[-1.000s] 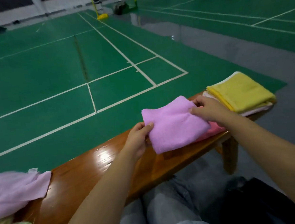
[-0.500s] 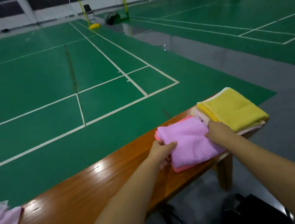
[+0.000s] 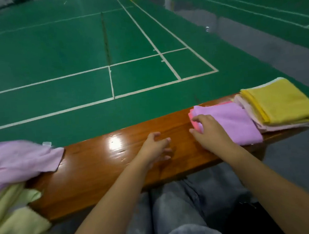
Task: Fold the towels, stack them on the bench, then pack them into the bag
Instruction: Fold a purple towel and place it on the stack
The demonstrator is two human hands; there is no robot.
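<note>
Resting on the near left corner of the folded lilac towel (image 3: 231, 121), the right hand (image 3: 209, 132) lies with loose fingers, seemingly squaring it on the pink towel (image 3: 194, 122) beneath. A yellow-topped stack (image 3: 280, 103) sits just beside, at the right end of the bench (image 3: 102, 169). Above bare wood between the piles, the left hand (image 3: 155, 147) hovers relaxed, grasping nothing, probably bound for the unfolded heap (image 3: 16, 175) well apart at far left. No bag can be identified with certainty.
</note>
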